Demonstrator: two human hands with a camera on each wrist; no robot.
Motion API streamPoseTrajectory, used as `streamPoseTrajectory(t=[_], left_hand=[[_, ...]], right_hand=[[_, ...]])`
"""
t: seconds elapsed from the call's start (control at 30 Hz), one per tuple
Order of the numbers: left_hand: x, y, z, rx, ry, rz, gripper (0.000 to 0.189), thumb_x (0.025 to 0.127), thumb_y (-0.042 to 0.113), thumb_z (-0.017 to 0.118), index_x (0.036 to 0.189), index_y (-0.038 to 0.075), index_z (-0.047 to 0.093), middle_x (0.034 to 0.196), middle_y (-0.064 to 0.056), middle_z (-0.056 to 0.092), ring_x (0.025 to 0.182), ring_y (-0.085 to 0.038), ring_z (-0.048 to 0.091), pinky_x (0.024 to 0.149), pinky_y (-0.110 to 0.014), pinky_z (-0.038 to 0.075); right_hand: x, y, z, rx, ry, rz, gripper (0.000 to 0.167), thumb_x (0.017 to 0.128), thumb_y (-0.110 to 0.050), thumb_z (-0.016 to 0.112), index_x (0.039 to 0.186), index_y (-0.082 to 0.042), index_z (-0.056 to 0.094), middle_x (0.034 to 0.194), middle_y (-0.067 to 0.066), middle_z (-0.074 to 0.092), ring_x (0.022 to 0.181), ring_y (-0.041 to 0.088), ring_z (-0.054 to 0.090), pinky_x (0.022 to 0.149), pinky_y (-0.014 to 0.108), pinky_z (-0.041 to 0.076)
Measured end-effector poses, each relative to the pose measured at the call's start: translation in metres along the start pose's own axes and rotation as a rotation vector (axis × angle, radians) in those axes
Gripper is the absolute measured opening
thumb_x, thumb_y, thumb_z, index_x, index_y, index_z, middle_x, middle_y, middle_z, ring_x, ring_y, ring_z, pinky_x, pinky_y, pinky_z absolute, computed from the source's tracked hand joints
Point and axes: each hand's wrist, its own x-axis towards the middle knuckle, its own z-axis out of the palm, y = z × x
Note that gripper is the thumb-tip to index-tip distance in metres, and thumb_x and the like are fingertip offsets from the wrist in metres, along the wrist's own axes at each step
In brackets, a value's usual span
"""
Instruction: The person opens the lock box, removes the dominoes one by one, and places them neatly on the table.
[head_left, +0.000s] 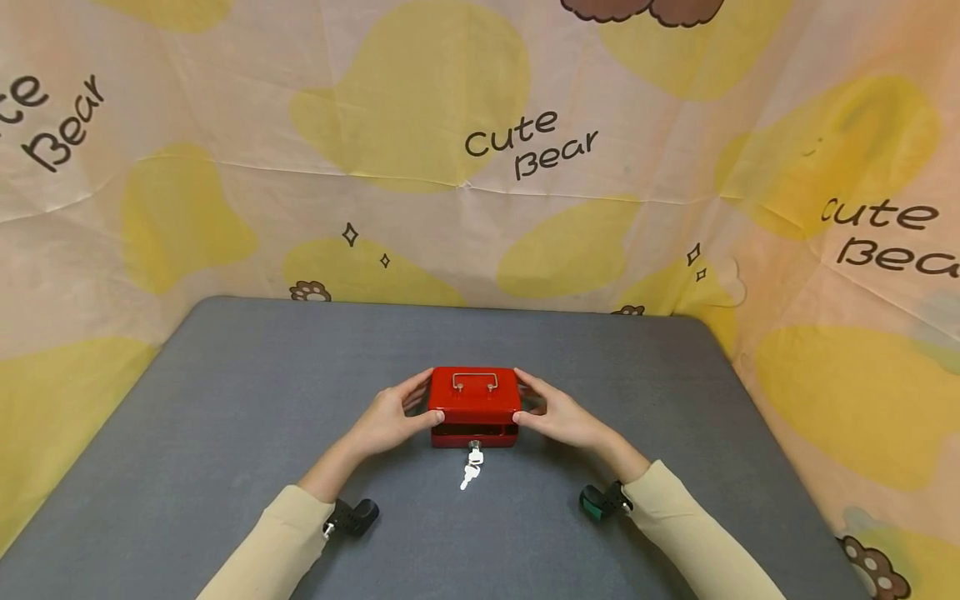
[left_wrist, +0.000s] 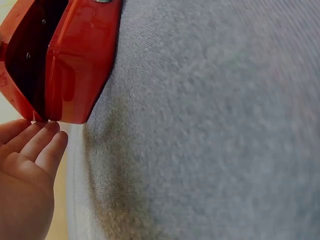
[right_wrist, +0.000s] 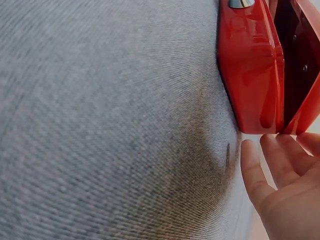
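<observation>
A red metal cash box (head_left: 475, 396) stands on the table, its lid raised a little so a dark gap shows at the front. My left hand (head_left: 392, 419) holds the lid's left side, thumb at the front corner and fingers towards the back. On the opposite side my right hand (head_left: 558, 414) grips the lid in the same way. Keys (head_left: 472, 467) hang from the lock at the box's front. In the left wrist view fingertips (left_wrist: 55, 126) touch the box near its hinge edge; in the right wrist view fingertips (right_wrist: 269, 140) do likewise.
The grey cloth-covered table (head_left: 247, 375) reaches back to a patterned curtain (head_left: 420, 92), which also runs along both sides. A black wrist strap mount (head_left: 352, 517) sits on the left wrist, and another mount (head_left: 602, 502) on the right.
</observation>
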Motion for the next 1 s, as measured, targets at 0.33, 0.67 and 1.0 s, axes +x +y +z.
streamPoseTrajectory(t=[0.33,0.67,1.0], left_hand=[[0.004,0.003,-0.001,-0.062,0.007,-0.002,0.071,0.084,0.028,0.068,0.141,0.004,0.035,0.138,-0.018,0.045,0.121,-0.031,0.049,0.097,-0.041,0.041],[0.006,0.004,-0.001,-0.059,0.019,0.016,0.066,0.087,0.029,0.064,0.140,0.002,0.035,0.137,-0.019,0.045,0.121,-0.029,0.049,0.096,-0.039,0.041],[0.013,0.004,-0.002,-0.070,0.097,0.054,0.061,0.085,0.031,0.066,0.137,0.007,0.044,0.137,-0.010,0.047,0.119,-0.025,0.051,0.096,-0.036,0.042]], right_hand=[[0.003,-0.004,-0.002,-0.008,0.015,0.007,0.068,0.089,-0.025,0.062,0.145,-0.009,0.026,0.142,0.012,0.039,0.126,0.029,0.043,0.096,0.043,0.044],[-0.007,-0.043,-0.008,-0.008,0.023,0.009,0.061,0.092,-0.016,0.056,0.141,0.004,0.027,0.138,0.023,0.041,0.124,0.037,0.043,0.097,0.050,0.040],[0.008,-0.013,-0.005,-0.079,0.070,0.033,0.058,0.094,-0.030,0.052,0.142,-0.004,0.032,0.138,0.016,0.044,0.124,0.031,0.045,0.101,0.049,0.036]])
